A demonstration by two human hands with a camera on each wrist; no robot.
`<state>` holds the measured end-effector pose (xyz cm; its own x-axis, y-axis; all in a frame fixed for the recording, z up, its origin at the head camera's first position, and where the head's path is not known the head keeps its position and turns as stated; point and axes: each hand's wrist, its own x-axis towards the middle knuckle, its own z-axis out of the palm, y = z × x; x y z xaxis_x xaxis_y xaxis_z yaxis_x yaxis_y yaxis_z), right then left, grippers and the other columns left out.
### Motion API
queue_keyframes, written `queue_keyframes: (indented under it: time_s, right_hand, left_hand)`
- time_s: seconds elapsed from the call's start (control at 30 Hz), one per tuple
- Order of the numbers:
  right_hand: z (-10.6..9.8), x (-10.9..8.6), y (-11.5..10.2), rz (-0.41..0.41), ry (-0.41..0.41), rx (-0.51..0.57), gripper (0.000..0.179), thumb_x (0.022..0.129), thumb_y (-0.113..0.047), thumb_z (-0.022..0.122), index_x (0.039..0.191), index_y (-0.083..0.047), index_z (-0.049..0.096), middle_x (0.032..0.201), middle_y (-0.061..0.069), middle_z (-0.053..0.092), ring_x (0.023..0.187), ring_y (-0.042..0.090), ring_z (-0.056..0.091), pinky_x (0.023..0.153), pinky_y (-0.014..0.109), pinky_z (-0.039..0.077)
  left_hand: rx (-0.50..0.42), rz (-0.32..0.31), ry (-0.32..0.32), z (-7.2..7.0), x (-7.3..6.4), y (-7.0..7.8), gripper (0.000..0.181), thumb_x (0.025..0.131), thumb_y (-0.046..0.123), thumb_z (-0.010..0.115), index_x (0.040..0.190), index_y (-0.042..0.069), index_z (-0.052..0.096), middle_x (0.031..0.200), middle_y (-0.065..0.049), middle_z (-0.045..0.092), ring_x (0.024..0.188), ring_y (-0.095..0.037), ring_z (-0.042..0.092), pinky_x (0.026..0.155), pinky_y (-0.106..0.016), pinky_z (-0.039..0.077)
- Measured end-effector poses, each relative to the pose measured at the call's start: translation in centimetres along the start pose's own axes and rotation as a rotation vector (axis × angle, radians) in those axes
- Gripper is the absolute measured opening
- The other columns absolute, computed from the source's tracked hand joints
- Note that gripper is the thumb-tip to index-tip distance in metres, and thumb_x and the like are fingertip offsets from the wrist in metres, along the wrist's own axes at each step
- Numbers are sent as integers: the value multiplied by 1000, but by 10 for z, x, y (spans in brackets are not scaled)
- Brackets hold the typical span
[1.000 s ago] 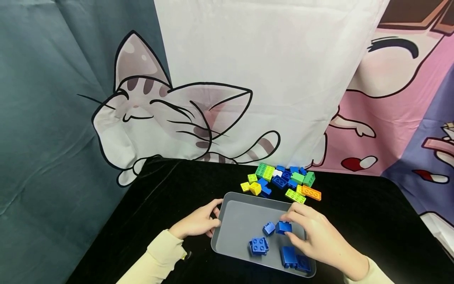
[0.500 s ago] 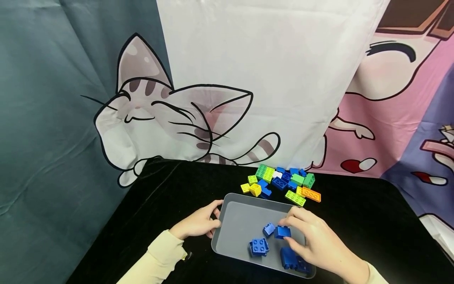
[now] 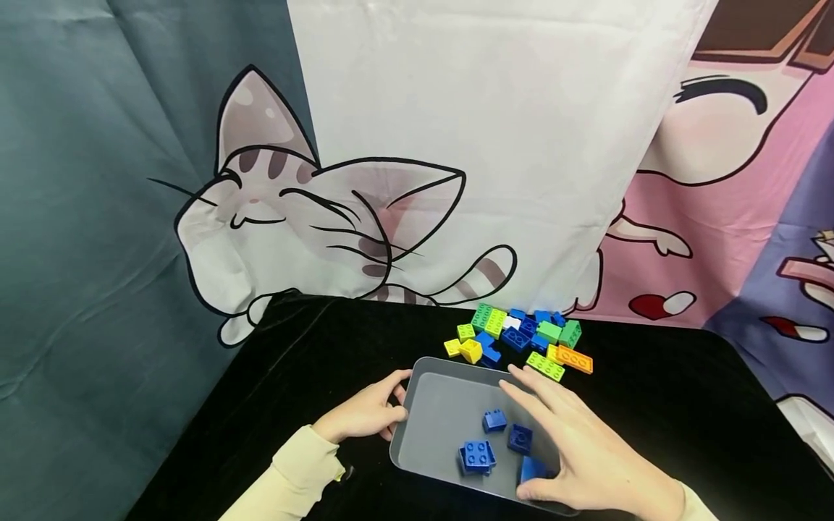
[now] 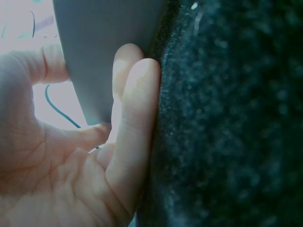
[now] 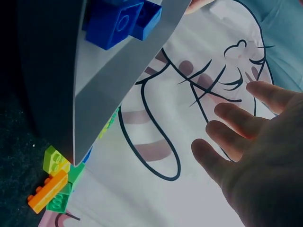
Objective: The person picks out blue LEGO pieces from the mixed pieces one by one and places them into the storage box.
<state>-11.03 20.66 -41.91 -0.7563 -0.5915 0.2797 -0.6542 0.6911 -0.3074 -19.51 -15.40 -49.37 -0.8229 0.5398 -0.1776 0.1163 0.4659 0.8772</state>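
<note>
My left hand (image 3: 361,410) grips the left end of a grey tray (image 3: 436,405). In the left wrist view its thumb is at the tray's edge while other fingers (image 4: 137,99) lie along the wall beside the dark cloth. Fingers spread, my right hand (image 3: 580,449) hovers over the tray's right side and holds nothing. In the tray are a small blue brick (image 3: 494,420), a darker blue brick (image 3: 520,438) close to the right hand, and a stack of blue bricks (image 3: 478,455). Another blue brick (image 3: 531,469) is partly hidden behind the right thumb.
Behind the tray lies a pile of toy bricks, among them a green brick (image 3: 482,316), an orange brick (image 3: 575,359) and a yellow brick (image 3: 470,352). Black cloth (image 3: 651,391) covers the table, which ends at a printed curtain (image 3: 404,224).
My right hand has let go of a blue brick, which now sits slightly lower in the tray. Its fingers have spread apart. The left hand keeps its hold on the tray.
</note>
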Motion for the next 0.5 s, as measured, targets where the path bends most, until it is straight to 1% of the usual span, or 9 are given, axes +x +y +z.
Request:
queue_keyframes:
  time_s: [0.23,0.43,0.5]
  right_hand:
    - [0,9,8,-20,4,-11,108,75,-77,73,163,-32,30,171,-1,25,152,30,36,104,70,49]
    - [-4,25,19,-12,6,-5,102,78,-75,71,162,-31,33,171,-1,26,152,32,37,110,69,44]
    - [-7,33,24,0,3,-13,101,78,-74,73,161,-30,35,170,1,28,151,32,39,110,67,45]
  left_hand:
    - [9,5,-5,0,0,-1,73,92,12,60,160,13,33,109,-10,58,65,-14,70,56,-31,61]
    - [14,-2,-6,0,1,-3,73,93,12,59,161,12,32,111,-9,58,66,-14,70,57,-31,61]
    - [15,-2,-7,0,2,-3,73,93,12,59,160,12,32,110,-9,58,66,-14,70,57,-31,61]
